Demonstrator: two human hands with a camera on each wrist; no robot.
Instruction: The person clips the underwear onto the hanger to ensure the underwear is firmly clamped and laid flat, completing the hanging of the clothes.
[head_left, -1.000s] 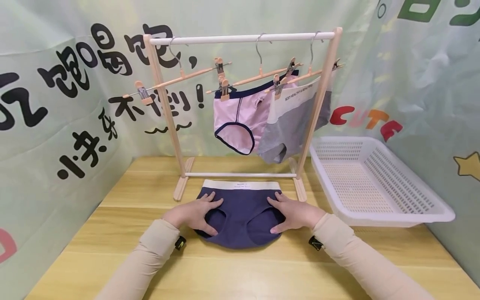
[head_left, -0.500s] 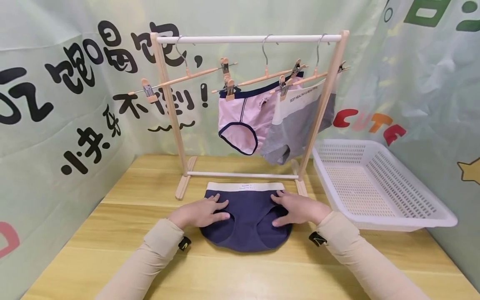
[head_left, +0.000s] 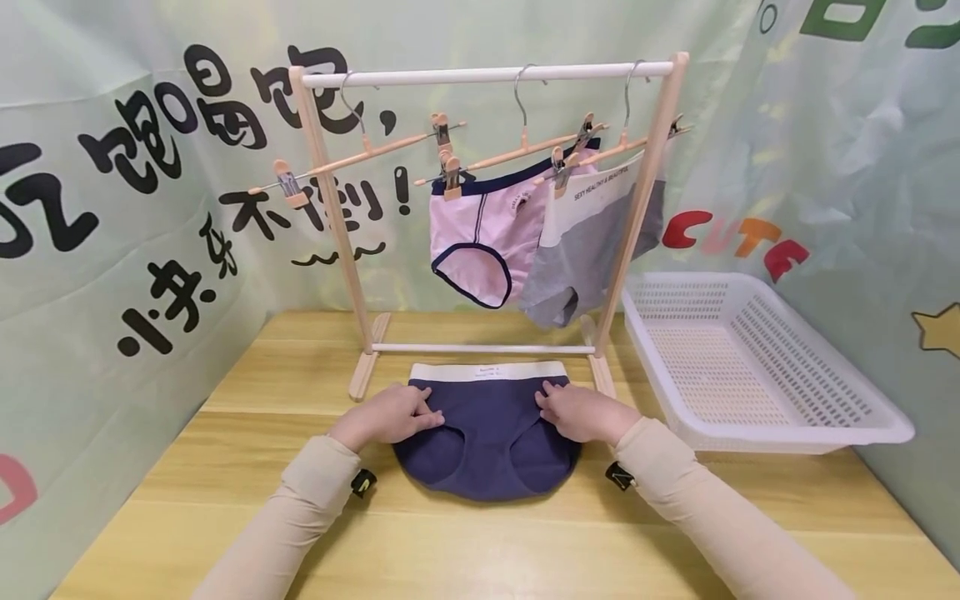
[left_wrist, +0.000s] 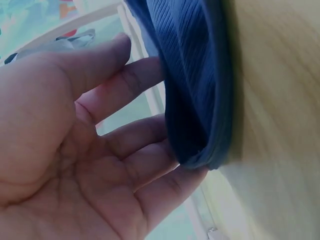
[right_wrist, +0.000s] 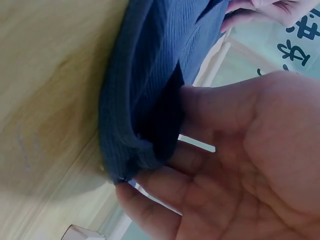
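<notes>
Navy briefs [head_left: 487,433] with a white waistband lie flat on the wooden table, waistband toward the rack. At their left edge, my left hand [head_left: 390,417] touches the cloth; in the left wrist view its fingers reach the side seam and the thumb stands apart from the fabric. On the opposite edge rests my right hand [head_left: 585,412]. The right wrist view has its thumb against the navy cloth [right_wrist: 165,50] and its fingers, bent slightly, at the side edge. Some fingertips are hidden behind the fabric.
Behind the briefs stands a wooden rack [head_left: 480,77]. Pink briefs [head_left: 480,225] and grey briefs [head_left: 573,258] hang there from clip hangers, and a bare clip hanger [head_left: 367,153] is at left. A white plastic basket [head_left: 787,433] stands right, on the table [head_left: 480,550].
Both hands have slid toward the waistband along the sides of the briefs, their spread fingers and thumbs drawing in. The head view has shifted slightly; the briefs stay flat.
</notes>
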